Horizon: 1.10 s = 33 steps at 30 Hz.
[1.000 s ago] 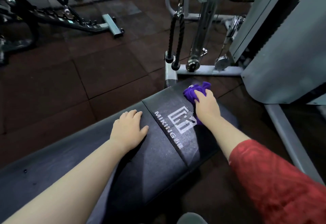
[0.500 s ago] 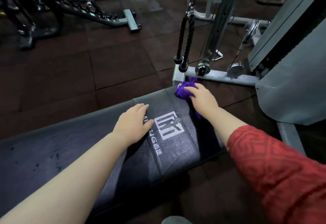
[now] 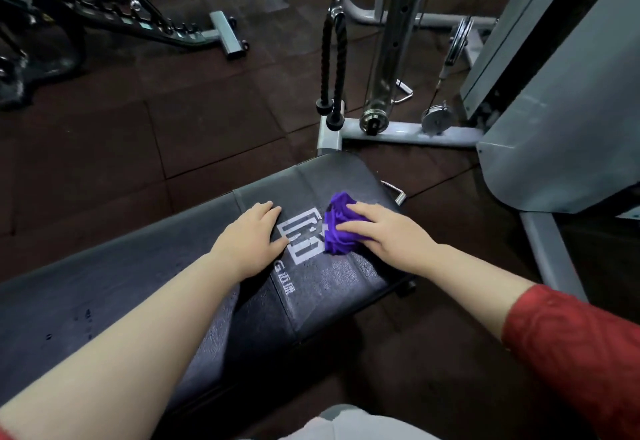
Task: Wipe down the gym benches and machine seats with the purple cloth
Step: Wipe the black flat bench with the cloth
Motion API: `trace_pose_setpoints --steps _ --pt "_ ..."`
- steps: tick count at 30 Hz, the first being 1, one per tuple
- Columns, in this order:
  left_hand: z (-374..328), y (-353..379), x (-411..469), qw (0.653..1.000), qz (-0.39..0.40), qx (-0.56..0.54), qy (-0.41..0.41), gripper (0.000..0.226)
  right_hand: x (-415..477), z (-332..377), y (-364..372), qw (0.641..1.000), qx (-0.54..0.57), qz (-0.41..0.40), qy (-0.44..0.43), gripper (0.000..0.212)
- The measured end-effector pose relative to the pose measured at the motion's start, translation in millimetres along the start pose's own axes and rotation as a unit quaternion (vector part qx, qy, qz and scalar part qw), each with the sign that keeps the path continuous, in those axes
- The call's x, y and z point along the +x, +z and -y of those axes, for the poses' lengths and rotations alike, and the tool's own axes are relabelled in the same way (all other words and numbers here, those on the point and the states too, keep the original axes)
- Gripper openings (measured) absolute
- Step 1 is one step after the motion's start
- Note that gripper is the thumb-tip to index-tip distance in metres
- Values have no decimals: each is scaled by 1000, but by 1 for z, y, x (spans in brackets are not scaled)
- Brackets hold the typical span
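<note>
A black padded bench [image 3: 145, 287] with a white logo runs from lower left to the middle of the head view. The crumpled purple cloth [image 3: 337, 228] lies on the bench's end section, partly over the logo. My right hand [image 3: 384, 232] lies on top of the cloth with fingers stretched over it, pressing it to the pad. My left hand [image 3: 251, 237] rests flat on the bench just left of the logo, fingers together and straight. Small water drops dot the pad at lower left.
A grey cable machine frame [image 3: 398, 135] with a black rope handle [image 3: 332, 45] stands just beyond the bench's end. A large grey machine housing [image 3: 561, 135] is at right. A black adjustable bench frame [image 3: 138, 20] sits on the dark rubber floor at upper left.
My right hand has dragged the cloth from the bench's far end edge back toward me, onto the logo. My left hand stays flat on the pad.
</note>
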<state>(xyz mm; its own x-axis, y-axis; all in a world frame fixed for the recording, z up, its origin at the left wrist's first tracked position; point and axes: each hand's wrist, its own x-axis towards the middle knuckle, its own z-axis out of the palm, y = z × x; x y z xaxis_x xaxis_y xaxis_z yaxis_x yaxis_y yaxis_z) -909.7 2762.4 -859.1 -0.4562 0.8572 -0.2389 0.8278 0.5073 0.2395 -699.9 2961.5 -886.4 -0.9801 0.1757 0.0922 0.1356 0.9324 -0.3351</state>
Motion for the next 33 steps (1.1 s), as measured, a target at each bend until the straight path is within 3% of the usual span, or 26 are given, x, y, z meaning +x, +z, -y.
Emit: trace_pose_setpoints --steps 9,20,23,29,33 --pt "1 6 -2 1000 -10 -1 -3 68 77 -3 7 986 -1 -77 148 35" --pt "-1 5 -4 1000 5 14 6 70 -41 39 9 987 -4 -86 135 45" --pt "-1 6 -3 999 -1 46 10 69 -28 26 4 985 2 -96 141 44" --pt "4 13 -7 998 -9 62 0 66 38 8 7 955 -5 -123 269 35" --pt "5 15 -7 997 -10 70 2 71 26 27 5 971 1 -115 208 38"
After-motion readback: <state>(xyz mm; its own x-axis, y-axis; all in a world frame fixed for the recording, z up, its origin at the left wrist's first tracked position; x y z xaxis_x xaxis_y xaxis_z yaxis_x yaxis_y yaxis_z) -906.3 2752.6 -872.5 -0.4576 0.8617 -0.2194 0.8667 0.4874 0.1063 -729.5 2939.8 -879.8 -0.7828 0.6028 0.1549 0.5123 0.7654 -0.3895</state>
